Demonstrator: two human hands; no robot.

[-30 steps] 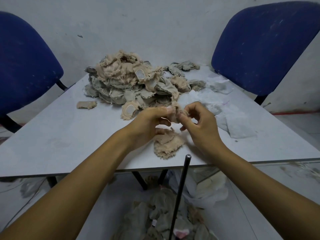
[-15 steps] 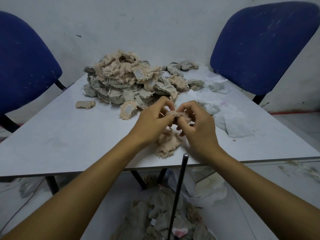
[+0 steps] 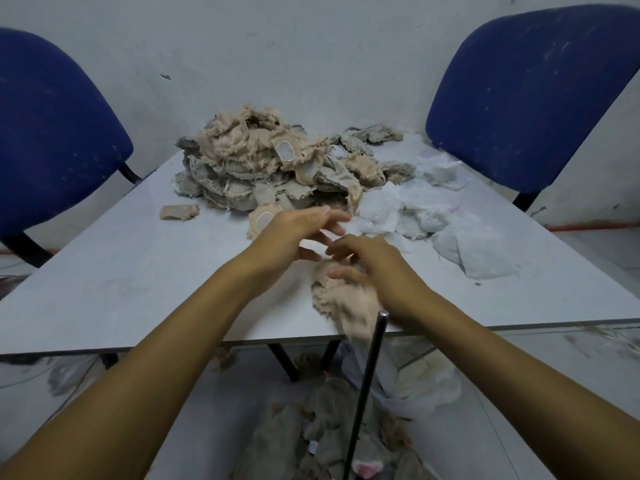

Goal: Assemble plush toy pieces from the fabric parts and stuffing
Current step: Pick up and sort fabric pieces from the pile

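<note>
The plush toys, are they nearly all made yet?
Not nearly. Grey plush pieces lying on the floor under the table may be finished ones. In hand: the right hand rests on a beige piece at the table edge, while the left hand hovers open. Left: a big pile of fabric parts is waiting.

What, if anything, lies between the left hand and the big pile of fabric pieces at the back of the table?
Nothing visible blocks it. The left hand hovers open just before the fabric pile; only a round beige piece lies at the pile's near edge, beside the fingers.
</note>
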